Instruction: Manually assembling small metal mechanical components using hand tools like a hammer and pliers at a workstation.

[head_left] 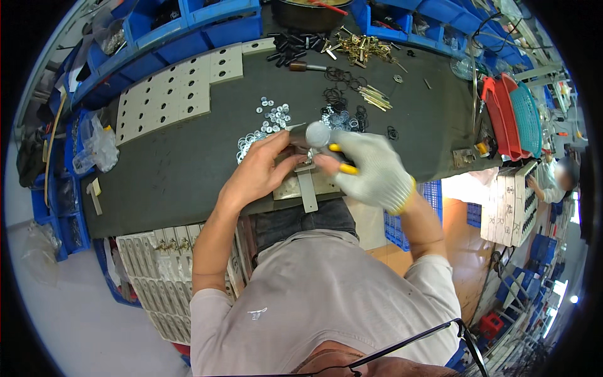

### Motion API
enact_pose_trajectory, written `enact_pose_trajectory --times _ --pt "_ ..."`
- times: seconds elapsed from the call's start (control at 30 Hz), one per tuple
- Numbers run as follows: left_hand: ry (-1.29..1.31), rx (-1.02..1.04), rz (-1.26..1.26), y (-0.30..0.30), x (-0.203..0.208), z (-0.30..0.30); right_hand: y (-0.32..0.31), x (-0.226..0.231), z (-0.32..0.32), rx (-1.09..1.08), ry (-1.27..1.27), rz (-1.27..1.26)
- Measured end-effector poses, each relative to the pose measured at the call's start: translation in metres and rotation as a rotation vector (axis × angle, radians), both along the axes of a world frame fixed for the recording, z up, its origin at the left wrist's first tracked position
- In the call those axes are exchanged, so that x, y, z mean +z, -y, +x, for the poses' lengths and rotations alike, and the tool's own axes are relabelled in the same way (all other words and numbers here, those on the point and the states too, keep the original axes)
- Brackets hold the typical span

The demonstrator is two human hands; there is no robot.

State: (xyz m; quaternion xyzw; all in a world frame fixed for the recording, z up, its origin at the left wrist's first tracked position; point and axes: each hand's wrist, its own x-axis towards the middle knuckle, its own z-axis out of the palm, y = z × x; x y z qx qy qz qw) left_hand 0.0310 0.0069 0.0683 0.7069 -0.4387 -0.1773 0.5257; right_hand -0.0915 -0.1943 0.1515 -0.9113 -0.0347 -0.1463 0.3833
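My bare left hand [260, 166] is closed, its thumb and fingertips pinched together at a small silver part [308, 157]. A metal cylinder [318, 133] with a pale round end sits just above that part, between my hands. My right hand [372, 171], in a white knit glove with yellow fingertips, curls in from the other side, fingers bent. Its bare-looking thumb tip reaches the silver part. What each hand grips is hidden. Below the fingertips, a flat metal strip [307, 191] with a hole extends toward me over a pale block [287, 190] at the table's near edge.
Several washers [276, 116], black rings [336, 94], brass screws [361, 49] and a wooden-handled screwdriver [306, 66] lie ahead on the dark mat. Perforated panels [169, 94] cover the back left. Blue bins [226, 25] line the rear; red baskets [499, 116] stand right.
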Motion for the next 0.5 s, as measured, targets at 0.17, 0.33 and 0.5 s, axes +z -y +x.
enact_pose_trajectory --times 0.17,0.33,0.5 --pt "0.023 0.013 0.047 -0.007 -0.002 -0.003 0.003 0.036 -0.001 0.015 -0.026 -0.003" --pt "-0.026 -0.022 0.06 0.0 0.006 -0.002 -0.014 0.024 -0.013 -0.09 0.38 0.495" --pt "-0.001 -0.028 0.002 -0.003 -0.004 -0.001 0.003 0.009 -0.01 0.07 -0.241 -0.106"
